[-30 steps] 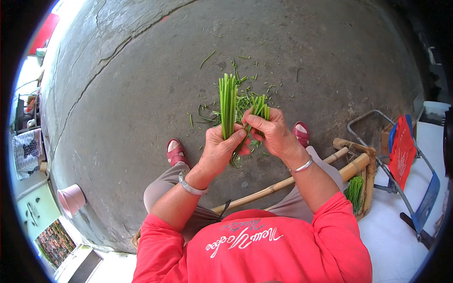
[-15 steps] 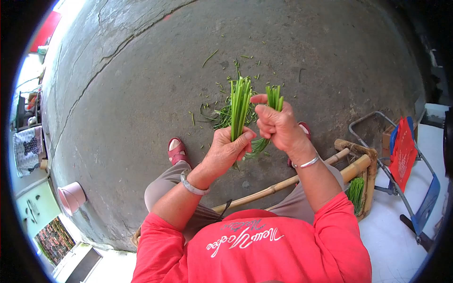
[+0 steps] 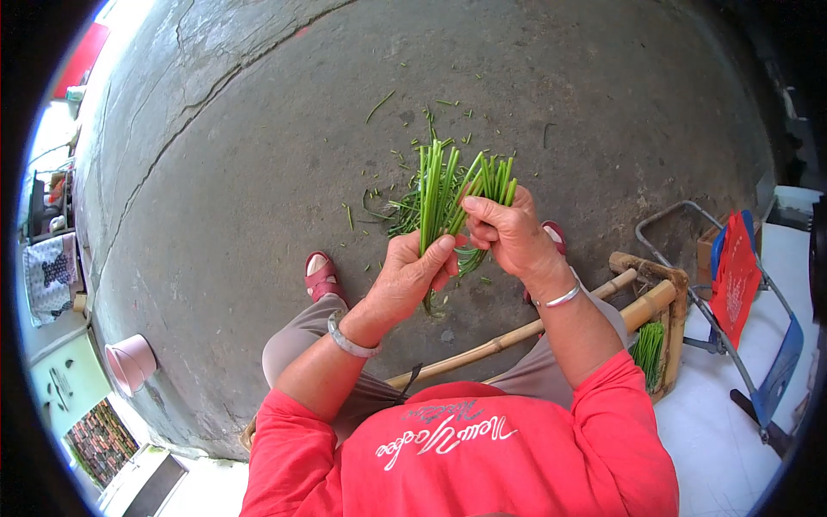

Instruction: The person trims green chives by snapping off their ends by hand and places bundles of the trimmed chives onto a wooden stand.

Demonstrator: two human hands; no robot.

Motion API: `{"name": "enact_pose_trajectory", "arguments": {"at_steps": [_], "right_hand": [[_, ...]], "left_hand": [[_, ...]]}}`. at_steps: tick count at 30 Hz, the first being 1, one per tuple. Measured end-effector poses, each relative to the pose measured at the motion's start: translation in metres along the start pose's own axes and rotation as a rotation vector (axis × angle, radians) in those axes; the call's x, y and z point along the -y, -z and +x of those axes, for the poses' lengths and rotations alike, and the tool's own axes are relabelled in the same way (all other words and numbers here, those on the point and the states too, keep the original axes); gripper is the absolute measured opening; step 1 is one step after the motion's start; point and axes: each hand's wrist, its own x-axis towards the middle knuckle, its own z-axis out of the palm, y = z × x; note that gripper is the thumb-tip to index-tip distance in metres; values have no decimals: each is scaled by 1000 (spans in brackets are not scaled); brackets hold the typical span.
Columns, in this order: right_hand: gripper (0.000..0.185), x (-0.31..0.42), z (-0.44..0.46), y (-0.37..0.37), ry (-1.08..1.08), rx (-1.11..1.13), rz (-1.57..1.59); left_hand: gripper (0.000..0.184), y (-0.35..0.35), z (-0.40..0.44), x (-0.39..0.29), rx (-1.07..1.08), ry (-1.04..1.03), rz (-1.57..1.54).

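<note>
My left hand (image 3: 412, 269) is closed around a bunch of long green garlic scapes (image 3: 436, 185), their cut ends pointing up and away from me. Close beside it, my right hand (image 3: 510, 237) grips a smaller bunch of the same scapes (image 3: 495, 177). Its thumb and forefinger pinch a few stalks that slant across between the two bunches. Trailing ends of the right bunch hang below that hand, partly hidden behind my left fingers.
A heap of trimmed scape bits (image 3: 403, 214) lies scattered on the concrete floor (image 3: 258, 172) beyond my hands. At right, a bamboo frame (image 3: 655, 306) has more scapes (image 3: 648, 353) beside it, near a metal folding chair (image 3: 732, 327). A pink bucket (image 3: 131, 362) stands left.
My right forefinger, stretched out before, has closed against the thumb. A few stalks now lean from the left bunch toward the right one. Both hands stay in nearly the same place.
</note>
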Motion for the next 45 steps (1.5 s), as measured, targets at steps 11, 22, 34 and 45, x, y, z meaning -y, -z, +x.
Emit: {"name": "enact_pose_trajectory", "arguments": {"at_steps": [11,22,34,45], "right_hand": [[12,12,0,5,-9,18,50],[14,17,3,10,80,-120,164],[11,18,5,16,610,-236,-866],[18,1,10,19,922,-325,-1413]], "left_hand": [[19,7,1,0,-34,-34,-66],[19,7,1,-5,-112,-95,-53],[17,11,1,-5,-90,-114,-50],[16,6,2,-4,-105,-99,-115]]}}
